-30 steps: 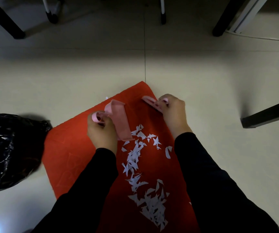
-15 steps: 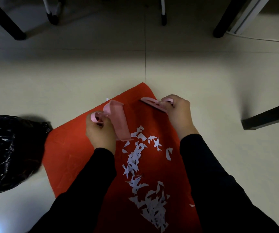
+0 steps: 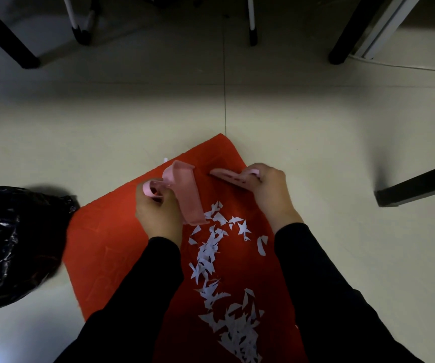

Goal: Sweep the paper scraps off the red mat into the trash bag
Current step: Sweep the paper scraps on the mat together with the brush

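Observation:
A red mat (image 3: 106, 244) lies on the pale tiled floor. Several white paper scraps (image 3: 211, 252) run down its middle, with a denser heap (image 3: 240, 334) near the bottom. My left hand (image 3: 158, 216) grips the ring handle of a small pink dustpan (image 3: 187, 195), which stands tilted at the top of the scrap line. My right hand (image 3: 271, 189) holds a small pink brush (image 3: 229, 176) low over the mat's far part. The black trash bag (image 3: 9, 244) sits at the mat's left edge.
Dark table legs (image 3: 9, 40) stand at the far left and far right (image 3: 350, 30). Two white poles with dark feet (image 3: 253, 24) stand at the back. A black bar (image 3: 418, 184) lies on the floor to the right. One stray scrap (image 3: 165, 160) lies off the mat.
Both hands hold the same tools in almost the same place. The view has shifted slightly and the scraps have not visibly moved.

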`<action>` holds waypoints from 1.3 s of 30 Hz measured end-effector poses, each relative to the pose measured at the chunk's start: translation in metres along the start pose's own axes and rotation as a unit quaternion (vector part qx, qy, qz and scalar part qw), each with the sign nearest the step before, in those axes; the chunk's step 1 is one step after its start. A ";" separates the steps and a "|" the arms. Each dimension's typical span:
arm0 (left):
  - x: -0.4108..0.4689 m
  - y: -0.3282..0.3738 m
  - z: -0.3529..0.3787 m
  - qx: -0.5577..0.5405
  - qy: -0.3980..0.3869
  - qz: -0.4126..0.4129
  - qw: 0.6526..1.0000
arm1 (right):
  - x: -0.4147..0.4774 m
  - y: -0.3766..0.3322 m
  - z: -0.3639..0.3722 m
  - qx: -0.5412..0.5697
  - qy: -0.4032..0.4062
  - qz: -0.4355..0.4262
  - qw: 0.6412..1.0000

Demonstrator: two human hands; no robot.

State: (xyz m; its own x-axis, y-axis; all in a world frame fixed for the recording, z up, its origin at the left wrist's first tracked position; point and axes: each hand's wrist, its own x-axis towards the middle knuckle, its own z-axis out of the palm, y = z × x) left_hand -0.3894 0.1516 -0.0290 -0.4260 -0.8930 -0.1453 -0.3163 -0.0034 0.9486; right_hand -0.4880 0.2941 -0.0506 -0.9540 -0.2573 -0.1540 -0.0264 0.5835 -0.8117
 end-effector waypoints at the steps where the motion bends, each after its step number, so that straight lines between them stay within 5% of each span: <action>1: 0.000 0.000 0.000 0.000 0.001 0.001 1.000 | 0.003 -0.001 -0.003 0.009 0.020 -0.001 1.000; 13: -0.001 0.000 -0.005 0.000 -0.004 0.006 1.000 | -0.003 -0.002 0.005 -0.074 -0.073 0.024 0.994; 17: 0.001 0.003 -0.006 -0.007 -0.004 0.004 1.000 | -0.001 -0.008 -0.015 -0.038 0.011 -0.012 0.999; 22: 0.000 0.006 -0.004 -0.010 -0.009 0.004 1.000 | 0.006 -0.007 -0.016 -0.024 0.094 0.045 0.994; 33: -0.003 0.004 -0.002 -0.007 -0.010 -0.003 1.000 | 0.003 -0.011 -0.003 -0.086 -0.022 0.065 0.994; 39: -0.003 0.006 -0.003 -0.003 -0.007 -0.001 1.000 | 0.012 -0.013 -0.024 -0.068 0.056 0.060 0.994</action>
State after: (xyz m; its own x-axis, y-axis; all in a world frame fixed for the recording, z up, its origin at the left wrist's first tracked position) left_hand -0.3872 0.1526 -0.0219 -0.4371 -0.8867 -0.1508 -0.3125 -0.0075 0.9499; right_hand -0.5066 0.3020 -0.0285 -0.9798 -0.0966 -0.1753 0.0570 0.7052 -0.7067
